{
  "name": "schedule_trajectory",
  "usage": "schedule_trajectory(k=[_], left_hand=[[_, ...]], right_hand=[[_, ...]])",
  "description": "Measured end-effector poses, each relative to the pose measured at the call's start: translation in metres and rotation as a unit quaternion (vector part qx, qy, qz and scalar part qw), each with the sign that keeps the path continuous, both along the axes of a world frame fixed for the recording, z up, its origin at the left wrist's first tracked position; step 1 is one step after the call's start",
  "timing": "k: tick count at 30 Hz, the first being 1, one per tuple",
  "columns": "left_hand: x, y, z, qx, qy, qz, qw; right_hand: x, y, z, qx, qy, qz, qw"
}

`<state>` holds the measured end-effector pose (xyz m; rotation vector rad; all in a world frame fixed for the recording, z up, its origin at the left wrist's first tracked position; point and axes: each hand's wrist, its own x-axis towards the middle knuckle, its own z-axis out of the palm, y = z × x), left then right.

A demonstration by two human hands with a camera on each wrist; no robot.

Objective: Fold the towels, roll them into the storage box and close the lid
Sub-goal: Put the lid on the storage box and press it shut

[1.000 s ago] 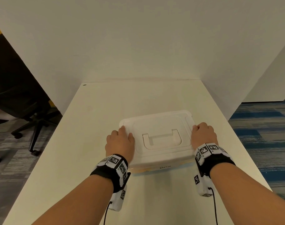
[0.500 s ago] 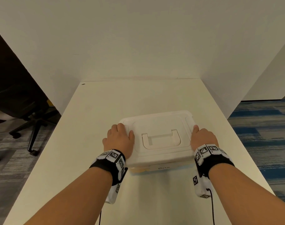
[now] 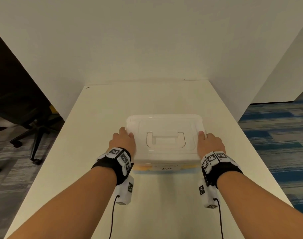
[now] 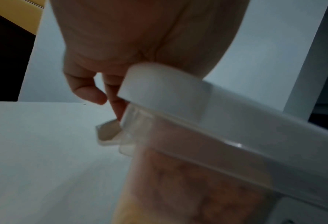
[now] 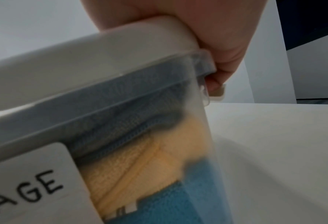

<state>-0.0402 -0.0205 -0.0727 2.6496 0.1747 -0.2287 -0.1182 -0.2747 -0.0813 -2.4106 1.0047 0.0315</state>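
Note:
The storage box stands on the white table with its white lid on top. Orange, blue and grey towels show through the clear wall, and the orange one shows on the left side too. My left hand lies over the lid's left edge, its fingers curled down onto the left latch. My right hand has its thumb on the lid's right edge. Its fingers hook the right latch under the rim.
White partition walls close off the table's far side and right side. A black office chair stands on the floor to the left. Blue patterned carpet lies to the right.
Both hands have slid off the lid's top to its side edges, and the fingers now curl down at the latches. The box sits a little squarer to me.

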Motion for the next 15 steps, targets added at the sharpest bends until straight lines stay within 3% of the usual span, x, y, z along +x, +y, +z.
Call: schedule_trajectory(k=[3, 12, 15], left_hand=[[-0.012, -0.006, -0.006, -0.036, 0.016, 0.049, 0.998], [-0.017, -0.004, -0.012, -0.008, 0.027, 0.021, 0.999], [-0.019, -0.003, -0.003, 0.046, 0.019, 0.006, 0.999]], right_hand=[[-0.010, -0.003, 0.001, 0.003, -0.003, 0.019, 1.000], [-0.015, -0.012, 0.000, 0.000, 0.000, -0.006, 1.000], [-0.013, -0.005, 0.002, 0.000, -0.034, -0.027, 0.999]])
